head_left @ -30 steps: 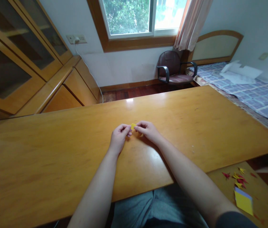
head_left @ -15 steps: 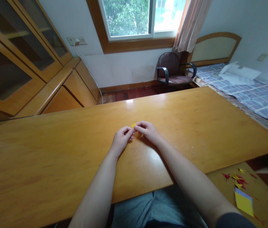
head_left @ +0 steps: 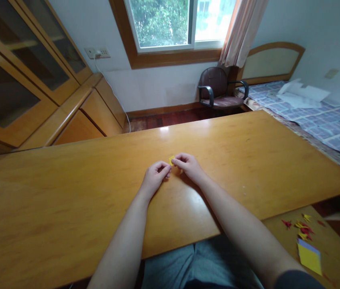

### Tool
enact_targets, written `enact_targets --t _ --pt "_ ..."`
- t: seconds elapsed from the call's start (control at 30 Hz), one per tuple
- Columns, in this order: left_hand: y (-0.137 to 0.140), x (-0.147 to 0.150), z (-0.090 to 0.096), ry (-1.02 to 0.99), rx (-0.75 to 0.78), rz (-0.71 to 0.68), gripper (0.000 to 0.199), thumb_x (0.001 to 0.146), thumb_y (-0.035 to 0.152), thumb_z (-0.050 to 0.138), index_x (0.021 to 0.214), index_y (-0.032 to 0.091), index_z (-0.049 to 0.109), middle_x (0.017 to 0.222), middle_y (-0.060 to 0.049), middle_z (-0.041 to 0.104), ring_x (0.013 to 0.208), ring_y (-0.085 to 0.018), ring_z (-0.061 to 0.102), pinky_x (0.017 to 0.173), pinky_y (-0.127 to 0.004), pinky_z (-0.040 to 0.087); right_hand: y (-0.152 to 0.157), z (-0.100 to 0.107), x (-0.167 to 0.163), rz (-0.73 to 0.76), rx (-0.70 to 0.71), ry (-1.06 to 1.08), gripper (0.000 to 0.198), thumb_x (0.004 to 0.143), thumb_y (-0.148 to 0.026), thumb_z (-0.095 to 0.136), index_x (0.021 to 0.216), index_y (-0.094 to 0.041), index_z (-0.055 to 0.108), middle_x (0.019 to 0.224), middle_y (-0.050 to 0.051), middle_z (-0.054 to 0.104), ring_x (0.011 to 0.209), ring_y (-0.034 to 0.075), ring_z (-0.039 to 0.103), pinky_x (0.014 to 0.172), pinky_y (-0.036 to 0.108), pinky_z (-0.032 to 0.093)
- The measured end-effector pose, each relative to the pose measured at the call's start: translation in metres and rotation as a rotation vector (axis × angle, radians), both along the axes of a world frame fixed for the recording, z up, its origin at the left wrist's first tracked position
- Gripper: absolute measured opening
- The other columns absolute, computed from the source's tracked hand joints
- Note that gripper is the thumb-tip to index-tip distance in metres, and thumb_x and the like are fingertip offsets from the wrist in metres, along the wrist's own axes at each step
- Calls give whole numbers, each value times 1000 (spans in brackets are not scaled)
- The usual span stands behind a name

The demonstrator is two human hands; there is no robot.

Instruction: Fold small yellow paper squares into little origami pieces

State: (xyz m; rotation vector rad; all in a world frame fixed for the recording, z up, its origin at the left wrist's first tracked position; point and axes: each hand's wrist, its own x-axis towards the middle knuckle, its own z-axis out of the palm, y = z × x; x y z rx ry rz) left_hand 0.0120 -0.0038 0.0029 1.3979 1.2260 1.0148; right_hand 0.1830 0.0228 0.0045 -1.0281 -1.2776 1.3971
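A small piece of folded yellow paper is held just above the middle of the wooden table. My right hand pinches it between thumb and fingers from the right. From the left, my left hand is closed, thumb against forefinger, with its fingertips at the paper's lower left edge. The fingers cover part of the paper, so its exact folds cannot be made out.
On a lower surface at the right lie several red and yellow folded paper figures and a stack of yellow paper sheets. Beyond the table stand a brown armchair, a bed and a glass-door cabinet.
The yellow paper has shifted slightly right and turned between my fingertips, and more of it shows. Both hands stay nearly in place.
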Motion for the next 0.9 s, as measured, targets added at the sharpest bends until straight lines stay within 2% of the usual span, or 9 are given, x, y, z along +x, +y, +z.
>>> enact_targets --t 0.27,0.43,0.57,0.7,0.9 --pt "1 -1 -3 -6 21 -5 29 84 46 66 79 17 65 64 1 62 58 -12 56 57 -22 46 0 0 -1 -10 -12 -1 31 71 -46 74 72 -17 64 64 -2 60 60 11 49 60 26 38" --pt "1 1 -2 -44 36 60 27 83 44 68 82 17 65 66 0 64 61 -13 60 61 -24 49 1 -2 -1 -29 2 -6 30 72 -46 73 72 -17 64 64 -2 61 60 11 50 61 26 39" --pt "2 1 -1 -25 88 125 24 82 41 68 87 17 67 73 0 66 64 -13 61 64 -25 49 0 -2 -2 22 42 -76 29 73 -45 71 74 -16 66 66 -1 61 61 12 51 60 25 39" --pt "3 1 -1 34 170 153 20 83 38 68 82 18 68 75 1 65 67 -13 59 67 -24 47 -1 -3 -2 45 80 -158 28 75 -44 69 75 -16 66 66 0 62 62 12 52 59 25 39" --pt "3 -2 0 57 174 143 19 82 36 67 75 18 66 73 0 63 72 -15 58 70 -25 45 -1 -6 -2 53 121 -197 26 77 -42 69 74 -16 66 67 -1 60 63 12 51 58 24 39"
